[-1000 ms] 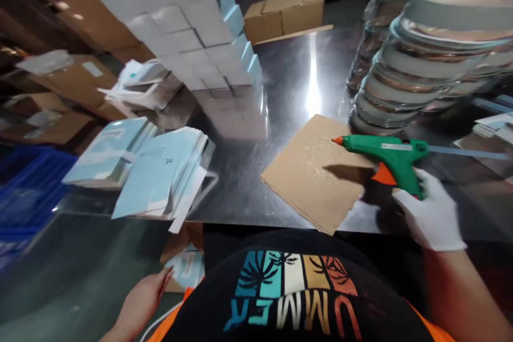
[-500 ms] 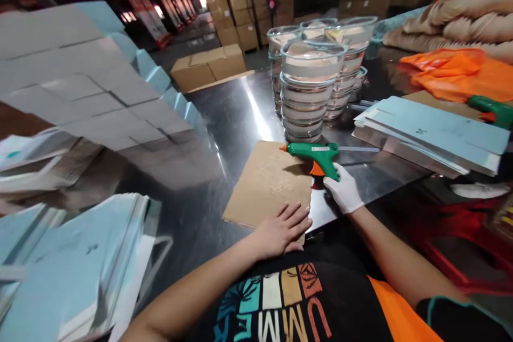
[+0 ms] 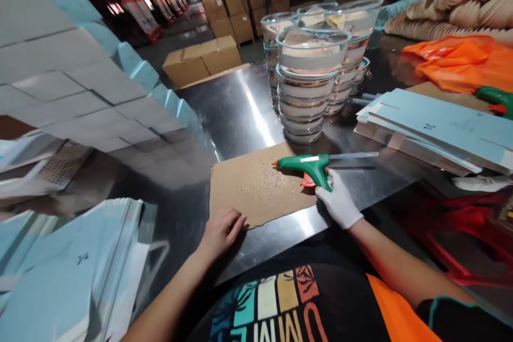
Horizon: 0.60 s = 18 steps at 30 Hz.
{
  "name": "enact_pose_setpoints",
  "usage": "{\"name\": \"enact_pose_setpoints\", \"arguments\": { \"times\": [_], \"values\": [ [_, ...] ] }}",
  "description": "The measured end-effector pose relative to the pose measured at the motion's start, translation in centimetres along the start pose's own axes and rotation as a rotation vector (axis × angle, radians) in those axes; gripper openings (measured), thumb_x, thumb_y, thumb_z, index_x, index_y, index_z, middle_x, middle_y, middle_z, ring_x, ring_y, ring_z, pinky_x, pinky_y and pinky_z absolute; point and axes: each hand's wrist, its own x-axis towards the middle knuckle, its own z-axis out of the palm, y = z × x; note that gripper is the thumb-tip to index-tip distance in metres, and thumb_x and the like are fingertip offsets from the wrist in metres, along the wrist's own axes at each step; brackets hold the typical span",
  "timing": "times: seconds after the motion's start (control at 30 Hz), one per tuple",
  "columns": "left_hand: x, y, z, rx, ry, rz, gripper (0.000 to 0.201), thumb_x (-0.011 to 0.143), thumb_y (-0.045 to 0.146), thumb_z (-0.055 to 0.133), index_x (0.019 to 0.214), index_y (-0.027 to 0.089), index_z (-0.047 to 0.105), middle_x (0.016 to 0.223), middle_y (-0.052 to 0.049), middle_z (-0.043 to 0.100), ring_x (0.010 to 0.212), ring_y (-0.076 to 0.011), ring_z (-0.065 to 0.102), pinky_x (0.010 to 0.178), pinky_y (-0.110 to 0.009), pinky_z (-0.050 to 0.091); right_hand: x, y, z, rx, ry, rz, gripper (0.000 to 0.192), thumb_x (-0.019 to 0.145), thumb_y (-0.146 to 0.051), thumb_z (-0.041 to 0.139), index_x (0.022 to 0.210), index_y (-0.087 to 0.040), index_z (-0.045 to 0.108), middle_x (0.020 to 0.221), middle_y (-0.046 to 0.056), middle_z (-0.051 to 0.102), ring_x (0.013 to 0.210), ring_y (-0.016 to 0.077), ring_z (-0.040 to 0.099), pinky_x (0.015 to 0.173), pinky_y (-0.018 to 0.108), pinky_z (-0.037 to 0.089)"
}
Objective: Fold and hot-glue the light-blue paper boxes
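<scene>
Gloved right hand (image 3: 339, 204) is gripping the green glue gun (image 3: 308, 164), nozzle resting over the cardboard sheet (image 3: 256, 188) lying flat on the steel table (image 3: 244, 112). Bare left hand (image 3: 221, 228) is pressing loosely curled on the sheet's near left corner, holding nothing. Looks like setup before gluing; next move is calling for a steady sheet. Counting: one sheet, two glue guns, second one (image 3: 497, 99) lying far right; several glass bowl stacks (image 3: 310, 85)

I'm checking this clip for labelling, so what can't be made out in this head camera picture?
- Trigger of the green glue gun: hidden by the white-gloved right hand.
- Second green glue gun: cut off by the right edge.
- Light blue flat cartons: blurred, print unreadable.
- Left hand on the brown cardboard sheet: fingertip contact unclear.
</scene>
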Motion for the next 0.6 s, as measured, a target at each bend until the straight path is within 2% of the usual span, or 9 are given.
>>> {"name": "enact_pose_setpoints", "arguments": {
  "times": [0.07, 0.1, 0.2, 0.23, 0.3, 0.4, 0.5, 0.6],
  "values": [
    [1.0, 0.7, 0.7, 0.023, 0.004, -0.053, 0.037, 0.109, 0.035, 0.051, 0.078, 0.019, 0.065, 0.073, -0.005, 0.069, 0.070, -0.0213, 0.068, 0.065, -0.033, 0.055, -1.4, -0.4, 0.7, -0.055, -0.086, 0.032, 0.082, 0.087, -0.040, 0.058, 0.161, -0.011, 0.038, 0.107, 0.012, 0.078, 0.085, 0.0261, 0.074, 0.078, 0.040, 0.060],
    [1.5, 1.3, 1.1, 0.001, 0.008, -0.064, 0.035, 0.109, 0.035, 0.052, 0.081, 0.019, 0.066, 0.075, -0.005, 0.069, 0.071, -0.0215, 0.068, 0.066, -0.033, 0.056, -2.1, -0.6, 0.9, -0.131, -0.141, 0.008, 0.079, 0.092, -0.043, 0.057, 0.162, -0.012, 0.039, 0.106, 0.012, 0.079, 0.085, 0.0269, 0.075, 0.077, 0.039, 0.060],
    [3.2, 3.5, 2.6, -0.112, 0.054, -0.024, 0.022, 0.108, 0.033, 0.055, 0.110, 0.017, 0.070, 0.105, -0.012, 0.076, 0.096, -0.0238, 0.074, 0.085, -0.037, 0.063, -3.4, -1.3, 0.8, -0.438, -0.283, -0.234, 0.053, 0.100, -0.044, 0.054, 0.145, -0.018, 0.062, 0.102, 0.011, 0.080, 0.090, 0.0285, 0.075, 0.079, 0.037, 0.056],
    [3.6, 4.3, 3.2, -0.136, 0.073, 0.017, 0.025, 0.107, 0.033, 0.057, 0.120, 0.016, 0.069, 0.118, -0.016, 0.075, 0.108, -0.0259, 0.074, 0.094, -0.040, 0.063, -3.4, -1.5, 0.6, -0.531, -0.293, -0.346, 0.044, 0.102, -0.042, 0.052, 0.135, -0.019, 0.069, 0.102, 0.012, 0.080, 0.091, 0.0282, 0.074, 0.080, 0.036, 0.054],
    [4.3, 5.6, 4.4, -0.149, 0.075, 0.136, 0.037, 0.107, 0.035, 0.059, 0.137, 0.015, 0.063, 0.142, -0.022, 0.066, 0.131, -0.0318, 0.066, 0.110, -0.049, 0.058, -2.5, -2.2, 0.2, -0.691, -0.228, -0.561, 0.038, 0.105, -0.036, 0.048, 0.124, -0.018, 0.076, 0.102, 0.013, 0.079, 0.094, 0.0280, 0.071, 0.083, 0.037, 0.051],
    [4.4, 6.3, 6.2, -0.125, -0.058, 0.340, 0.057, 0.106, 0.041, 0.061, 0.156, 0.017, 0.050, 0.164, -0.026, 0.047, 0.153, -0.0406, 0.047, 0.119, -0.059, 0.051, 0.3, -3.2, 0.0, -0.914, -0.137, -0.750, 0.041, 0.105, -0.036, 0.050, 0.128, -0.015, 0.076, 0.122, 0.020, 0.074, 0.113, 0.0345, 0.064, 0.095, 0.045, 0.048],
    [3.9, 5.7, 7.1, -0.104, -0.197, 0.406, 0.071, 0.105, 0.045, 0.062, 0.167, 0.020, 0.037, 0.172, -0.025, 0.039, 0.160, -0.0436, 0.038, 0.120, -0.062, 0.051, 2.8, -4.1, 0.3, -1.046, -0.274, -0.736, 0.046, 0.103, -0.039, 0.054, 0.137, -0.014, 0.072, 0.146, 0.025, 0.062, 0.128, 0.0404, 0.056, 0.103, 0.050, 0.045],
    [3.5, 5.1, 7.1, -0.104, -0.257, 0.390, 0.073, 0.107, 0.045, 0.060, 0.170, 0.022, 0.032, 0.173, -0.021, 0.040, 0.158, -0.0424, 0.041, 0.120, -0.062, 0.050, 3.7, -4.7, 0.8, -1.102, -0.424, -0.615, 0.053, 0.106, -0.040, 0.049, 0.152, -0.016, 0.062, 0.153, 0.023, 0.057, 0.119, 0.0364, 0.061, 0.097, 0.045, 0.047]
  ]
}}
